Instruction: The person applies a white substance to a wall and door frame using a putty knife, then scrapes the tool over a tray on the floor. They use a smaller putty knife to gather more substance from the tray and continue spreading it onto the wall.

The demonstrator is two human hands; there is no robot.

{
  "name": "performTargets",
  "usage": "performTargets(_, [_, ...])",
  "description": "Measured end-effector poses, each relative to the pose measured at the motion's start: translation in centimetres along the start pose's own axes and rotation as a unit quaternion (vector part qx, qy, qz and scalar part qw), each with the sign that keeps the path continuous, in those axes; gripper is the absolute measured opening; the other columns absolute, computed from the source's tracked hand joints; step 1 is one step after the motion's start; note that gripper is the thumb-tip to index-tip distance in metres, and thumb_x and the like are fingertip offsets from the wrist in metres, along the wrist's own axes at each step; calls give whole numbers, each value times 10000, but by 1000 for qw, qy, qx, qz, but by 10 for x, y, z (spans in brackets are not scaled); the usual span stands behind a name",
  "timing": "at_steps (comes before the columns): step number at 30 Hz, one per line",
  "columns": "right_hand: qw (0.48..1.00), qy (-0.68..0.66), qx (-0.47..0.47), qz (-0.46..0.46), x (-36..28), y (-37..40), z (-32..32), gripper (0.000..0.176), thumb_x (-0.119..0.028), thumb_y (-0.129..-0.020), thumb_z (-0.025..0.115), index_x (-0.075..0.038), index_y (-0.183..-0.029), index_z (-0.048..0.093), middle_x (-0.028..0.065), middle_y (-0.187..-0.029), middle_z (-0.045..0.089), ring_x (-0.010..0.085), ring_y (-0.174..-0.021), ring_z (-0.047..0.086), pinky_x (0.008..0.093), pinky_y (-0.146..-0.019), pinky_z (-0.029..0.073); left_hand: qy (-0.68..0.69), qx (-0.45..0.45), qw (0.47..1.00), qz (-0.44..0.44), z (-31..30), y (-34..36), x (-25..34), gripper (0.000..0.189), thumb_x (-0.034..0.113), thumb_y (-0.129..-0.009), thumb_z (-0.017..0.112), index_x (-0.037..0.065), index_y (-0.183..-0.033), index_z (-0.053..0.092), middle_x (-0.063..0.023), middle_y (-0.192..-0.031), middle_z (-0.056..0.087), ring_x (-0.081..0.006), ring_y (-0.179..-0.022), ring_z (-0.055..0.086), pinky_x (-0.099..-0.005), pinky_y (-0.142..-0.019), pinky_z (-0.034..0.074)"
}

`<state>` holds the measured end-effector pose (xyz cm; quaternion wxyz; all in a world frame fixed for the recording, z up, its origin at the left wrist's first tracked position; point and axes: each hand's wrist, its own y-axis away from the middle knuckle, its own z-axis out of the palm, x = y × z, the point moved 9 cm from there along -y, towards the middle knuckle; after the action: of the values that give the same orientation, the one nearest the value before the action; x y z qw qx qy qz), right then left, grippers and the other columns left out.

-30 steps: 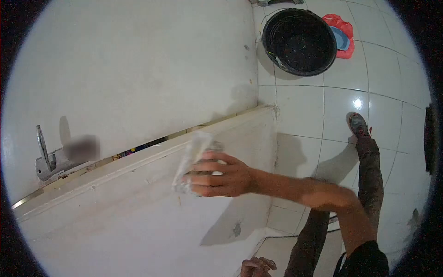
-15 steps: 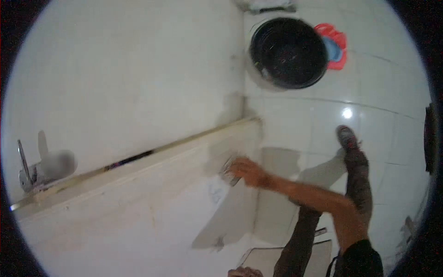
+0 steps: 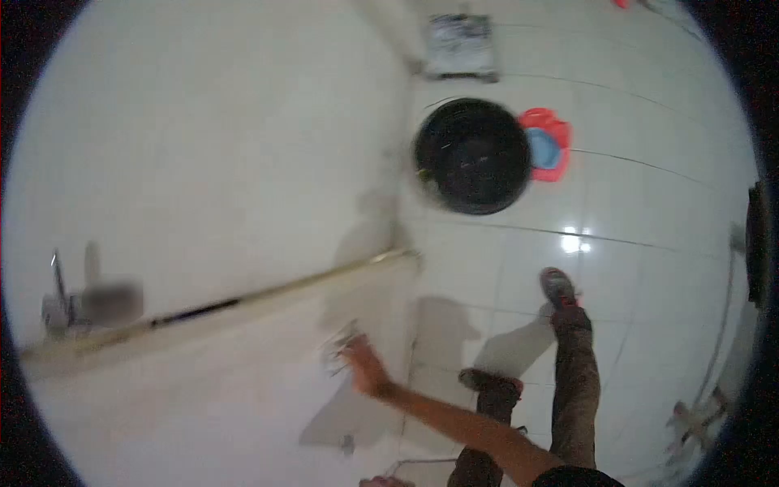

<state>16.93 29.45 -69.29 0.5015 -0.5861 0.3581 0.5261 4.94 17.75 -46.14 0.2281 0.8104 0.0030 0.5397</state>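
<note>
My right hand (image 3: 367,369) reaches across from the lower right, its fingers closed on a small grey-white pad-like thing (image 3: 337,351) whose kind I cannot tell. The pad lies against the pale, stained side panel (image 3: 243,390) below a ledge with a yellowish edge strip (image 3: 300,284). Shadows of the hand and arm fall on the panel. A sliver of my left hand (image 3: 387,482) shows at the bottom edge of the view, with its fingers mostly cut off. Lower down on the panel sits a small grey fitting (image 3: 347,444).
A black tub (image 3: 473,156) stands on the white tiled floor (image 3: 649,203), beside a red bag and a blue bowl-like item (image 3: 544,148). Behind it is a flat grey-white box-like object (image 3: 460,47). At left, a metal tap (image 3: 58,304) rises from the ledge. My shoe (image 3: 557,286) rests on the tiles.
The view has shifted, so the tub and floor items appear lower and further left. My right hand still holds the pad at the panel, and less of my left hand shows.
</note>
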Motion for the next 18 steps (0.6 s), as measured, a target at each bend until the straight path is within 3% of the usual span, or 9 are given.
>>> performTargets(2, [988, -37, -134, 72, 27, 21, 5, 505, 54, -755, 530, -26, -1251, 483, 200, -1278, 506, 403, -1260, 404, 526, -1101, 251, -1, 46, 999, -10, -16, 4, -9, 112, -4, -805, 589, 60, -838, 504, -53, -698, 517, -166, -569, 507, -322, -510, 465])
performTargets(3, [982, 21, -188, 28, 14, 13, -13, 427, 93, -746, 535, -12, -1160, 537, 209, -1181, 546, 383, -1178, 474, 490, -1027, 358, -4, 4, 1000, -1, -15, 3, -18, 113, -16, -801, 582, 60, -839, 507, -58, -717, 524, -170, -576, 513, -320, -508, 467])
performTargets(4, [988, 4, -147, -44, 1, 6, -37, 439, 100, -713, 558, -18, -1136, 551, 185, -1178, 555, 353, -1173, 486, 487, -1017, 375, -7, -47, 999, 4, -9, 4, -22, 117, -28, -797, 574, 60, -840, 509, -62, -737, 532, -173, -583, 519, -319, -506, 469])
performTargets(5, [987, 16, -155, -29, 4, 1, -41, 454, 72, -699, 598, -56, -1132, 559, 127, -1183, 565, 304, -1170, 499, 465, -1025, 379, -11, -42, 999, 14, -6, 3, -16, 117, -28, -797, 574, 60, -840, 509, -62, -737, 532, -173, -583, 519, -319, -506, 469])
performTargets(8, [971, 80, -137, -178, -57, -65, -73, 334, -27, -741, 656, -118, -1057, 597, 29, -1205, 559, 232, -1162, 500, 420, -1040, 370, 68, -103, 992, 5, 7, -5, -19, 111, -9, -811, 593, 61, -841, 513, -75, -768, 547, -179, -592, 530, -322, -505, 471])
performTargets(10, [962, 56, -109, -242, -94, -102, -81, 282, -67, -765, 673, -140, -1030, 606, 1, -1214, 553, 210, -1154, 501, 406, -1040, 369, 53, -67, 996, -9, 7, 3, -28, 110, 5, -815, 603, 61, -839, 511, -74, -763, 546, -179, -592, 528, -322, -505, 471])
performTargets(12, [907, 30, -42, -417, -139, -110, -78, 217, -137, -786, 694, -165, -988, 618, -28, -1240, 532, 186, -1153, 496, 405, -1050, 363, 37, -29, 999, -18, -2, 1, -36, 113, 19, -820, 613, 61, -837, 510, -73, -757, 545, -178, -592, 527, -322, -504, 470])
performTargets(15, [862, 53, -100, -494, -122, -96, -40, 158, -173, -809, 690, -179, -953, 625, -49, -1257, 521, 168, -1140, 499, 405, -1058, 366, 22, -75, 997, 26, -4, -5, -38, 114, 47, -839, 615, 60, -829, 503, -63, -730, 532, -175, -593, 524, -322, -503, 470])
performTargets(18, [883, 4, -99, -459, -87, -93, -47, 121, -161, -818, 676, -176, -932, 637, -58, -1257, 530, 161, -1131, 500, 411, -1072, 361, -19, -75, 996, 42, -4, -13, -36, 129, 95, -863, 617, 59, -828, 498, -54, -706, 517, -173, -593, 520, -317, -506, 468])
